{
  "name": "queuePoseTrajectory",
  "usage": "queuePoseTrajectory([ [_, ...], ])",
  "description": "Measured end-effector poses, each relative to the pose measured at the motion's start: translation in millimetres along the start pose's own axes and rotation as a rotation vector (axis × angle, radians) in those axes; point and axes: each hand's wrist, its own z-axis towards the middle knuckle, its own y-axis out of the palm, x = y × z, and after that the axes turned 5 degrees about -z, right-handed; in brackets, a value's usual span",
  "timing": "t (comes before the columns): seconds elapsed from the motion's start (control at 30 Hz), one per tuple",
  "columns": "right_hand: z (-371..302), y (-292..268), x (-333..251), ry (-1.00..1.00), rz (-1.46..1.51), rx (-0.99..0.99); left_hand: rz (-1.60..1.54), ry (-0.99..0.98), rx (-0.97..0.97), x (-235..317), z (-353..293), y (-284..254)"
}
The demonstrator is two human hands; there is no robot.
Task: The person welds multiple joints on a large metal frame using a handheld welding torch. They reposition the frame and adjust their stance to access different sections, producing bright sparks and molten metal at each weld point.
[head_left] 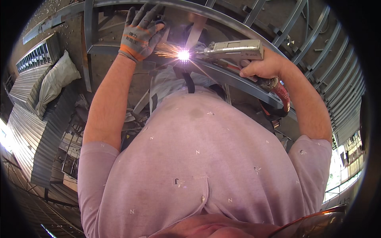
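Note:
My left hand [139, 36], in a grey and orange work glove, lies with its fingers stretched out at the far side, by a grey steel frame [238, 81]. What lies under its palm is hidden. My bare right hand [265, 65] is wrapped round the grip of a handheld welding gun [233, 48], whose nozzle points left. At the nozzle's tip burns a bright white-violet weld spot [183, 55] on the frame, and orange sparks fly left toward the glove. The glare hides the joint itself. From the gun's grip a red-sleeved hose [283, 97] curves down.
At the right stands a row of parallel metal bars [325, 59]. Stacks of ribbed metal sheets [25, 123] and a stuffed white sack [59, 79] are at the left. A long metal strip [43, 29] lies on the floor at far left.

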Motion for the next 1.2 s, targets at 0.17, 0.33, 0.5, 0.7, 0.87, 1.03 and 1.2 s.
queuePoseTrajectory([
  [0.17, -2, 0, -3, 0.009, -0.026, -0.007, 0.046, 0.049, 0.044, -8, -4, 10],
  [0.33, -4, -5, -8, 0.087, -0.037, -0.027, -0.001, 0.009, 0.004, -4, -2, 4],
  [0.5, -5, -6, -9, 0.112, -0.059, -0.039, 0.018, 0.023, 0.022, -3, 0, 2],
  [0.7, -8, -7, -12, 0.115, -0.020, -0.061, -0.019, 0.039, 0.028, -9, -8, 5],
  [0.87, -8, -4, 2, 0.078, -0.014, -0.020, -0.039, 0.056, 0.050, -10, -7, 7],
  [1.03, -8, -3, 7, 0.069, -0.048, 0.017, -0.058, 0.073, 0.069, -13, -7, 11],
  [1.2, -10, -5, 8, 0.070, -0.013, 0.013, -0.080, 0.105, 0.099, -16, -9, 13],
])
